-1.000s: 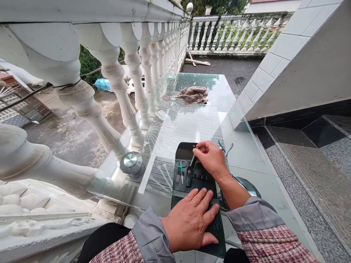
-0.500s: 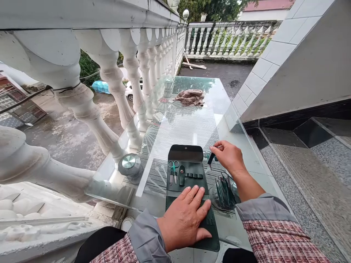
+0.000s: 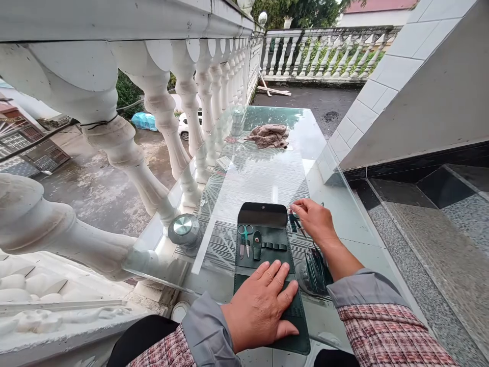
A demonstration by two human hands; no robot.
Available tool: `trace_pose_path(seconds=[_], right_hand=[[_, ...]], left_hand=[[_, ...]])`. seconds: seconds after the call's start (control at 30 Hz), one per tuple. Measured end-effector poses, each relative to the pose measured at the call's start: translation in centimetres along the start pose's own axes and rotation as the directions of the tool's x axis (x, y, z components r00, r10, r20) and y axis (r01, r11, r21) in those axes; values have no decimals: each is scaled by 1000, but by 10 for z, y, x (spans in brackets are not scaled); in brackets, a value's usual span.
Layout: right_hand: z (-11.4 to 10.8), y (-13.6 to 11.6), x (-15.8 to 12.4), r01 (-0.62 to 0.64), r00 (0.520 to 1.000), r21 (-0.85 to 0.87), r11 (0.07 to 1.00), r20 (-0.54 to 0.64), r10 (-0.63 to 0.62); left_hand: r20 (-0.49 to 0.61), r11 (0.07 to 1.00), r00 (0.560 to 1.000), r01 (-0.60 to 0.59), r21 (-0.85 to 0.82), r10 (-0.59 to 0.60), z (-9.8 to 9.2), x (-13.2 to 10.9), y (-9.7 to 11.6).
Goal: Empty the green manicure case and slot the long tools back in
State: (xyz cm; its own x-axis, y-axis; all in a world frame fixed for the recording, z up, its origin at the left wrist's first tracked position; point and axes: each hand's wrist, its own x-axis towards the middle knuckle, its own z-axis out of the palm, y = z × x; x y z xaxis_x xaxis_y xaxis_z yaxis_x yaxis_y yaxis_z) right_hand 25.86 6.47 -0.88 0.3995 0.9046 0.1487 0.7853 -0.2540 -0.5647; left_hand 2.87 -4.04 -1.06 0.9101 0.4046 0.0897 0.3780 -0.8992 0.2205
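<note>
A dark green manicure case [image 3: 269,232] lies unfolded on the glass table. Its upper panel holds small scissors [image 3: 245,230] with green handles, a slim metal tool beside them, a snapped leather holder [image 3: 256,245] and a row of loops with nothing in them. My left hand [image 3: 263,306] rests flat on the lower panel, fingers spread. Just right of the case, my right hand [image 3: 315,220] pinches thumb and fingertips together over small dark tools [image 3: 294,222] on the glass. What it grips is too small and partly hidden. Below that hand stands a clear cup [image 3: 305,280] full of dark, slender tools [image 3: 316,265].
A crumpled brown cloth [image 3: 268,136] lies toward the table's far end. A faceted glass support with a metal disc [image 3: 183,226] is at the left edge. White balusters [image 3: 143,168] run along the left; stone steps [image 3: 428,244] are on the right.
My right hand has lowered slightly toward the glass, and the dark tool it was pinching is now hard to distinguish from those beneath. My left hand stays on the case. The view has shifted slightly.
</note>
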Motion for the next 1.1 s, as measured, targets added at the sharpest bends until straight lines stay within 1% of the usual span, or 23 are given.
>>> trace_pose_path(seconds=[0.07, 0.13, 0.2, 0.23, 0.3, 0.37, 0.5, 0.6, 0.67, 0.73, 0.77, 0.8, 0.83, 0.87, 0.9, 0.93, 1.0, 1.07, 1.1], right_hand=[[-7, 4, 1, -5, 1000, -4, 1000, 21, 5], [-13, 5, -1, 9, 995, -52, 999, 100, -4], [-13, 3, -5, 75, 978, -106, 991, 200, -53], [-11, 2, -9, 125, 969, -138, 983, 232, -90], [-6, -1, -15, 215, 957, -218, 952, 243, -160], [0, -2, -18, 252, 957, -294, 922, 216, -192], [4, 4, -16, 203, 975, -353, 913, 162, -154], [-1, 6, -14, 186, 981, -346, 919, 114, -156], [-6, -2, -16, 211, 976, -291, 933, 15, -216], [-11, -17, -22, 292, 942, -187, 938, -115, -316], [-13, -26, -27, 358, 913, -125, 925, -164, -375], [-13, -36, -32, 435, 880, -65, 898, -180, -439], [-13, -47, -38, 502, 853, -16, 865, -156, -498], [-10, -57, -43, 553, 830, 15, 833, -97, -549], [-7, -66, -49, 588, 809, 21, 808, 0, -588], [-3, -73, -53, 598, 797, 2, 801, 100, -595], [6, -85, -58, 583, 795, -85, 808, 262, -547], [14, -92, -59, 566, 793, -185, 803, 389, -470], [17, -94, -58, 568, 783, -220, 793, 442, -438]], left_hand=[[-2, 1000, 1000, -4, 1, 4, 0, -1, 0], [-5, 1000, 1000, -8, 4, 8, 0, -1, 0], [-8, 1000, 1000, -12, 5, 12, 0, -1, 0], [-10, 1000, 1000, -14, 6, 14, 0, -1, 0], [-13, 1000, 1000, -15, 7, 15, 0, -2, -1], [-16, 1000, 1000, -16, 9, 16, 0, -2, -1], [-20, 1000, 1000, -17, 18, 17, 0, -2, -1], [-20, 999, 1000, -18, 30, 19, 0, -2, -1], [-20, 999, 1000, -20, 36, 21, 0, -2, -1], [-22, 999, 999, -23, 40, 24, 0, -2, -1], [-24, 999, 999, -26, 42, 27, 1, -2, -1], [-27, 999, 999, -28, 44, 30, 1, -2, -1], [-30, 999, 999, -30, 44, 31, 1, -3, -1], [-33, 999, 999, -30, 44, 31, 1, -3, -1], [-37, 999, 999, -30, 44, 31, 1, -3, -1], [-40, 999, 999, -32, 43, 33, 1, -4, 0], [-45, 999, 998, -38, 39, 40, 2, -5, 1], [-46, 998, 998, -50, 33, 52, 1, -7, 2], [-45, 998, 997, -54, 28, 55, 1, -8, 2]])
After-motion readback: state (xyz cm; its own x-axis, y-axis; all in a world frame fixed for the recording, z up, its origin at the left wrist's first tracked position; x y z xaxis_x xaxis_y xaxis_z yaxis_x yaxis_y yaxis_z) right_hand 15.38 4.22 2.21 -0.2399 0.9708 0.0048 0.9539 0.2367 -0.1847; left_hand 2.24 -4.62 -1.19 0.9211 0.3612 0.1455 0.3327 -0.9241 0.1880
